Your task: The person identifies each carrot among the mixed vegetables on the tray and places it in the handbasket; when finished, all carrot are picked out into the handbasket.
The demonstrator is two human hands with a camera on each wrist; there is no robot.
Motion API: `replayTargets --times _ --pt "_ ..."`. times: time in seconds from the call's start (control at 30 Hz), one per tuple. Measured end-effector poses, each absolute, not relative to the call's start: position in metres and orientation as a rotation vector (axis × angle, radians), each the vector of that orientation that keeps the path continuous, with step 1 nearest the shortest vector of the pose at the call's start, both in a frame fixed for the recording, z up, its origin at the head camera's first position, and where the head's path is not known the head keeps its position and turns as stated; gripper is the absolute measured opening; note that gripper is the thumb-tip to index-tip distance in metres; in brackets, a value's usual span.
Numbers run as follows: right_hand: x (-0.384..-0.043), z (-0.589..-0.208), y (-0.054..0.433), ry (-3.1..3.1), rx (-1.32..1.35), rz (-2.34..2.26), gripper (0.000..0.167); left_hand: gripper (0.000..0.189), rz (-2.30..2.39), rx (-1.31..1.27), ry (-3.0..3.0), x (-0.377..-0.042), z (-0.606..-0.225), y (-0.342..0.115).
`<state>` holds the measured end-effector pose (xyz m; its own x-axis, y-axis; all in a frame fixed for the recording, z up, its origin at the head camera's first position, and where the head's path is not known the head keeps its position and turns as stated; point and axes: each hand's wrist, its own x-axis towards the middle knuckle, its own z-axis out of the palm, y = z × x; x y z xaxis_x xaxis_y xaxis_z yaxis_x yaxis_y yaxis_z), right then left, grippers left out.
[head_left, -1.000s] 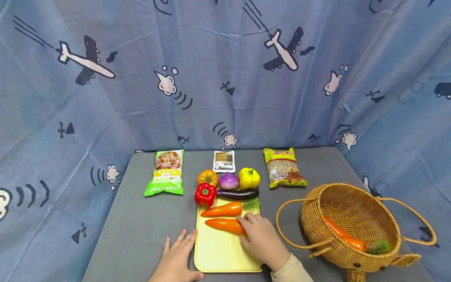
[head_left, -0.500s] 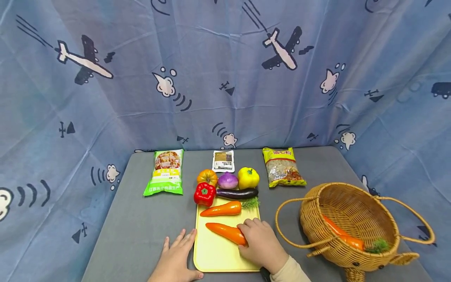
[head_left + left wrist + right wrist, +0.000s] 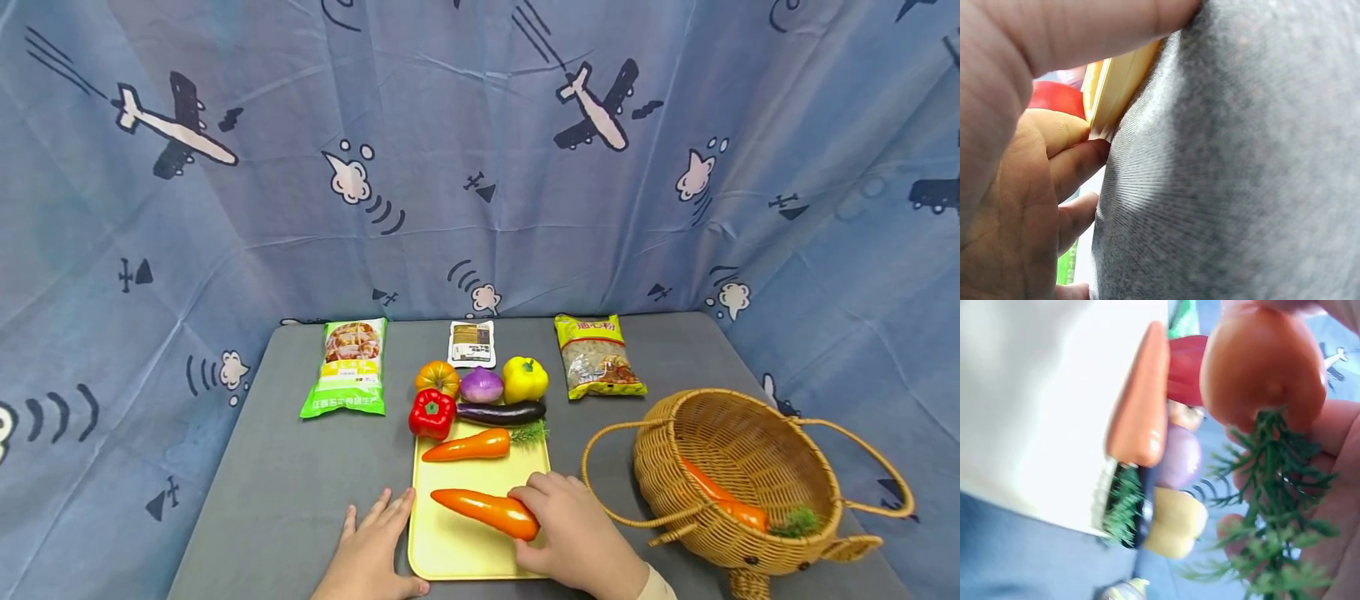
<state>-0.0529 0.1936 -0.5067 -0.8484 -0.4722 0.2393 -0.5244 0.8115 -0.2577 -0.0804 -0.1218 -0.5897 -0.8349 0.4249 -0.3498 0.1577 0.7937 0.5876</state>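
Observation:
My right hand [image 3: 573, 529] grips a carrot [image 3: 483, 510] near its thick end, above the yellow tray [image 3: 442, 554]. In the right wrist view the held carrot [image 3: 1260, 372] appears raised, its green leafy top [image 3: 1272, 506] hanging clear of the palm. My left hand [image 3: 367, 546] lies with fingers spread on the grey table, fingertips and thumb touching the tray's left edge; the left wrist view shows these fingers [image 3: 1072, 165] against the tray rim [image 3: 1124, 78]. A second carrot [image 3: 467, 446] lies across the tray, below an eggplant [image 3: 501, 414] and a red bell pepper [image 3: 432, 414].
Behind are an orange pumpkin-like vegetable [image 3: 437, 379], purple onion [image 3: 482, 385] and yellow pepper [image 3: 525, 380]. Food packets stand farther back: green-white [image 3: 348, 367], small white [image 3: 471, 344] and yellow [image 3: 598, 357]. On the right, a wicker basket [image 3: 660, 462] with looped handles contains another carrot [image 3: 723, 496].
The gripped carrot has come toward me, away from the second carrot, and now appears lifted off the tray. My right hand moved with it; the left hand stays at the tray edge.

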Motion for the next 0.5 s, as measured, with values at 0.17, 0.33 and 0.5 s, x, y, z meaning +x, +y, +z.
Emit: replayTargets --times 0.17,0.33,0.5 --pt "-0.048 -0.491 0.204 -2.756 0.750 0.439 0.041 0.127 0.754 0.428 2.506 -0.080 -0.589 -0.121" --pt "-0.044 -0.477 0.218 -2.762 0.684 0.399 0.043 0.126 0.750 0.427 2.497 -0.081 -0.588 -0.121" --pt "-0.041 -0.466 0.234 -2.742 0.598 0.359 0.045 0.127 0.733 0.422 2.502 -0.082 -0.590 -0.120"
